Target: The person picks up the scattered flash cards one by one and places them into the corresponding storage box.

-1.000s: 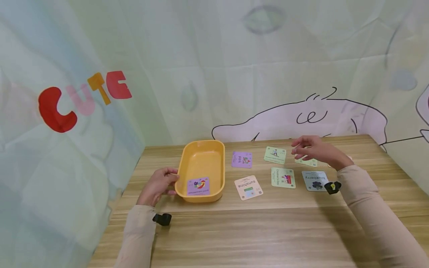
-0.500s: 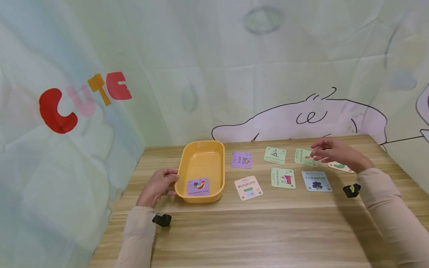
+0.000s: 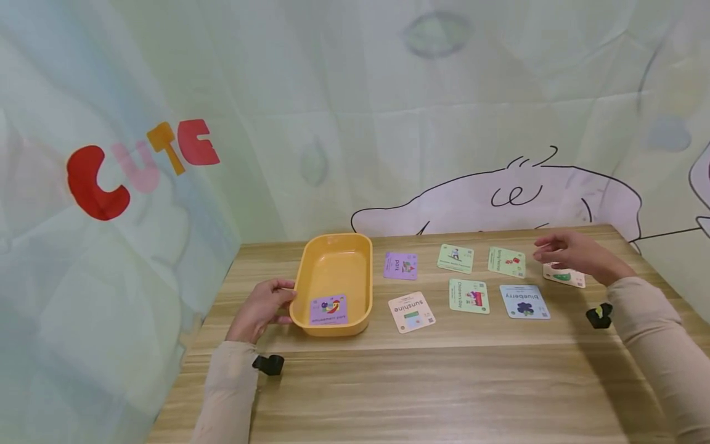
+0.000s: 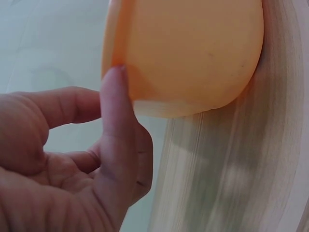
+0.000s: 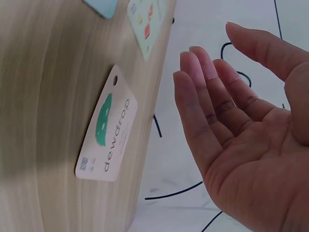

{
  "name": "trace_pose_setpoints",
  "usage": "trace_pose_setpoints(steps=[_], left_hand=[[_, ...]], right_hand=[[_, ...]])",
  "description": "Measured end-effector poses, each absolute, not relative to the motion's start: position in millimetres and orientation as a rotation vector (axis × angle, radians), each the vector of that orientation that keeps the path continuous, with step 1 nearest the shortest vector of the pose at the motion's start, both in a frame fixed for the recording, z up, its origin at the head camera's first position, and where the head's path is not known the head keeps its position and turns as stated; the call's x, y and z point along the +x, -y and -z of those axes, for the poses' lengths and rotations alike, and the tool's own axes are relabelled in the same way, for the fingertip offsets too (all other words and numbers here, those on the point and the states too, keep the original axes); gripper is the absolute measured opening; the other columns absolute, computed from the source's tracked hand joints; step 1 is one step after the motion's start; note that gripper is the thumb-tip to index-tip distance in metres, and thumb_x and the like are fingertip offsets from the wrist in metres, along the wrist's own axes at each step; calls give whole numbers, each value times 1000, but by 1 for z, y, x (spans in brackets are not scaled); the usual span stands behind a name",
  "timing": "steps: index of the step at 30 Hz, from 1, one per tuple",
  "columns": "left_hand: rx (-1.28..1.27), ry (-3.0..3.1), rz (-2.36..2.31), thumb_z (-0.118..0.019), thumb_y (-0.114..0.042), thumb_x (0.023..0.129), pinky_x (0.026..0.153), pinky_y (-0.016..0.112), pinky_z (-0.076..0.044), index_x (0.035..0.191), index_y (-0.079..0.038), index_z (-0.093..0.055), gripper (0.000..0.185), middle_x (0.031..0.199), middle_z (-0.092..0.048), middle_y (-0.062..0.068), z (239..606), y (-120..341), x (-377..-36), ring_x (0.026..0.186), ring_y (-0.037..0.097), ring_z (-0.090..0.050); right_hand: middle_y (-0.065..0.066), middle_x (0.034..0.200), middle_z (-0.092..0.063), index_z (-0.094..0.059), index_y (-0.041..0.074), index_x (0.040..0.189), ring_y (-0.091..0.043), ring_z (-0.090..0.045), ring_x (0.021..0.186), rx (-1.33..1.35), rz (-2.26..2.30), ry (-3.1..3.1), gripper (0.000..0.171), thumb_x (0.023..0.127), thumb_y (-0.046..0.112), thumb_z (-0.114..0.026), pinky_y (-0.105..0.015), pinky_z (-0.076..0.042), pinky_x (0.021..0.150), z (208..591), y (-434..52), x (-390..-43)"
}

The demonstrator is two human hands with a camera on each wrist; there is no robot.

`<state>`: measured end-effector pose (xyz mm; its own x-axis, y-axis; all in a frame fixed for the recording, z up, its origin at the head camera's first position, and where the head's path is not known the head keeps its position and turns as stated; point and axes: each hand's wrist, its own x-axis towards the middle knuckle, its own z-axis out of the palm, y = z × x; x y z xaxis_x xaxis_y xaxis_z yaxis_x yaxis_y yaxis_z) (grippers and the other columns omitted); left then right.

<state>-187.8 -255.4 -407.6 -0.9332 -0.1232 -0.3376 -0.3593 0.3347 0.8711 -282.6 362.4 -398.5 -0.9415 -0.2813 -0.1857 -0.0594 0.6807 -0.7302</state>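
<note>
My left hand pinches the left edge of a yellow plastic tray, fingertips at its rim in the left wrist view. A purple "amusement park" card lies inside the tray's near end. My right hand is raised over a pale "dewdrop" card, partly hidden by the fingers in the head view. In the right wrist view its fingers are loosely extended, holding nothing, apart from the card. Near this hand lie a green "Spring Festival" card and a blue "blueberry" card.
More cards lie flat between the tray and my right hand: a purple "park" card, a "sunshine" card, a green "Children's Day" card and a green card with a snowboarder. A printed curtain hangs behind the wooden table.
My right hand has moved rightward, from over the Spring Festival card to over the dewdrop card, uncovering the Spring Festival and blueberry cards. My left hand and the tray have stayed put.
</note>
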Motion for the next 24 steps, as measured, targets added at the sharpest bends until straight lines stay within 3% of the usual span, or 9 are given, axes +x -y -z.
trace_pose_setpoints(steps=[4,7,15,24], left_hand=[[-433,-2386,-1644,-54,-15,104,72,35,-63,136,-1,-53,34,124,-60,19,408,256,-187,96,24,-64],[-431,-2380,-1648,-55,-15,104,72,35,-63,135,-1,-53,34,123,-61,18,407,256,-187,95,24,-64],[-407,-2359,-1671,-56,-14,104,71,35,-63,136,1,-52,36,124,-60,20,406,257,-186,97,26,-64],[-402,-2366,-1670,-55,-14,104,71,35,-63,136,1,-52,36,124,-60,20,406,257,-185,95,25,-65]], right_hand=[[-23,121,-64,-45,-13,139,-24,-65,105,-257,1086,-2641,59,99,24,-67,-28,-59,84,400,-368,-284],[-26,124,-62,-46,-13,139,-27,-64,105,-237,1043,-2667,59,99,24,-67,-29,-58,84,400,-372,-285],[-37,135,-49,-43,-14,139,-50,-49,122,-187,944,-2713,63,98,26,-67,-60,-48,100,400,-377,-288],[-40,140,-41,-38,-15,142,-56,-39,127,-167,892,-2693,68,96,23,-70,-70,-37,105,407,-387,-298]])
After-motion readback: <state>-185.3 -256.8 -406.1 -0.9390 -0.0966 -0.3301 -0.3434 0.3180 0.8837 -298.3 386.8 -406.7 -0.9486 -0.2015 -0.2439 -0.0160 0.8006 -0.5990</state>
